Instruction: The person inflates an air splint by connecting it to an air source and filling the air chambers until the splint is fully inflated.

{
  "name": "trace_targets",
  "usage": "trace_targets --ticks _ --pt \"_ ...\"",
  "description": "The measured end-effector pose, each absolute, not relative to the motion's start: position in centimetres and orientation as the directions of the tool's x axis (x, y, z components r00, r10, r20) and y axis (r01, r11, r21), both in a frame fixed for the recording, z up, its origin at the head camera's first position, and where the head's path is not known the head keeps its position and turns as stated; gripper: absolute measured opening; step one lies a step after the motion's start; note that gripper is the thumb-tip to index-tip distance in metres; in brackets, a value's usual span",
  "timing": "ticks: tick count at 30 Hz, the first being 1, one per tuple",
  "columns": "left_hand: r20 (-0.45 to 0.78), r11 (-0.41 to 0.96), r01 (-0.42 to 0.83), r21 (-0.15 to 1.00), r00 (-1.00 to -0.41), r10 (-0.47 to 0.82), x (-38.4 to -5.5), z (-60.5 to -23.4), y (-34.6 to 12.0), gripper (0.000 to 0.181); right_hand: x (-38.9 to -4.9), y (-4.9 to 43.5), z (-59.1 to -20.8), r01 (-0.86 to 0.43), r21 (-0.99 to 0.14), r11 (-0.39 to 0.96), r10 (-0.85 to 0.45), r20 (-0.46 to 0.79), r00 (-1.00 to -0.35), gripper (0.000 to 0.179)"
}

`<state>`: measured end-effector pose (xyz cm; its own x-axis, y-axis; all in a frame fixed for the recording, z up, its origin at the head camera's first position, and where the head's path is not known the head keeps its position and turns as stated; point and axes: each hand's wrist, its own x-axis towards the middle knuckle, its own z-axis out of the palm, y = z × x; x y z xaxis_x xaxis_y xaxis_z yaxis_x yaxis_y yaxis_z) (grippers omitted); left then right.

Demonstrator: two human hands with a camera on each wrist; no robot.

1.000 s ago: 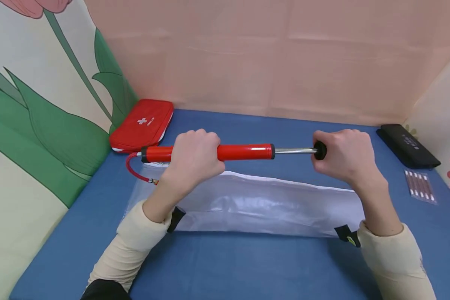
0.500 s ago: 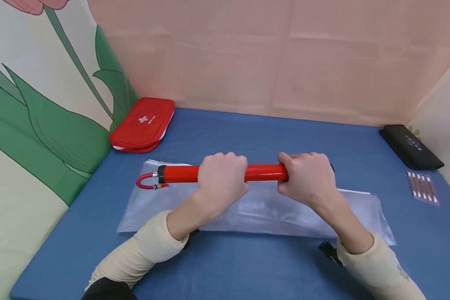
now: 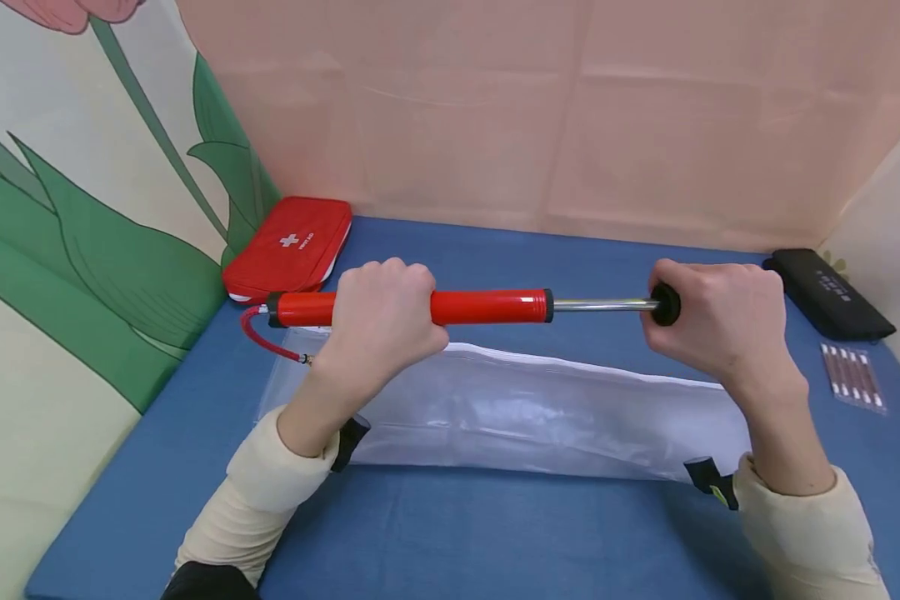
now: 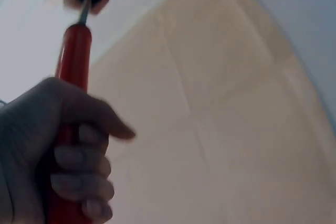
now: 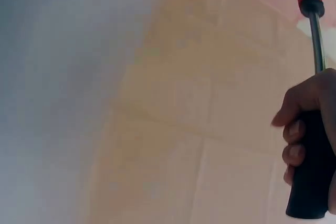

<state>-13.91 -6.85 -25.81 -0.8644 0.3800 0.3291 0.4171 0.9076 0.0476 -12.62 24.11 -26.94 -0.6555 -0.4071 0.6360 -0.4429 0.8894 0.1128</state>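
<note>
A red hand pump point(image 3: 487, 307) is held level above the table in the head view, its bare metal rod point(image 3: 600, 305) drawn out to the right. My left hand point(image 3: 386, 321) grips the red barrel, fingers wrapped round it, as the left wrist view also shows. The black handle point(image 5: 311, 171) at the rod's end is in the grip of my right hand point(image 3: 720, 325). From the barrel's left end a short red hose point(image 3: 258, 333) with a brass fitting curves down. Below the pump lies a clear plastic zip pouch point(image 3: 540, 417), partly covered by the forearms.
On the blue table point(image 3: 495, 533), a red first aid case point(image 3: 292, 246) lies at the back left. A black case point(image 3: 828, 292) and a small pack of cotton swabs point(image 3: 853, 377) lie at the right. A peach backdrop point(image 3: 495, 117) stands behind.
The rod was out, then pushed in with my hands closer together and lower. Now my right hand has pulled it out to the right again, and the pump is raised.
</note>
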Motion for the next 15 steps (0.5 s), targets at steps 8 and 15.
trace_targets --ticks 8,15 --pt "0.305 0.913 0.408 -0.014 -0.867 0.393 -12.6 -27.1 -4.2 0.027 -11.8 19.6 -28.6 -0.435 0.129 0.891 -0.42 0.599 -0.682 0.015" --pt "0.38 0.88 0.475 -0.019 -0.811 0.445 -11.0 -28.3 -3.0 0.017 -10.4 17.6 -29.0 -0.48 0.197 0.855 -0.478 0.656 -0.584 0.016"
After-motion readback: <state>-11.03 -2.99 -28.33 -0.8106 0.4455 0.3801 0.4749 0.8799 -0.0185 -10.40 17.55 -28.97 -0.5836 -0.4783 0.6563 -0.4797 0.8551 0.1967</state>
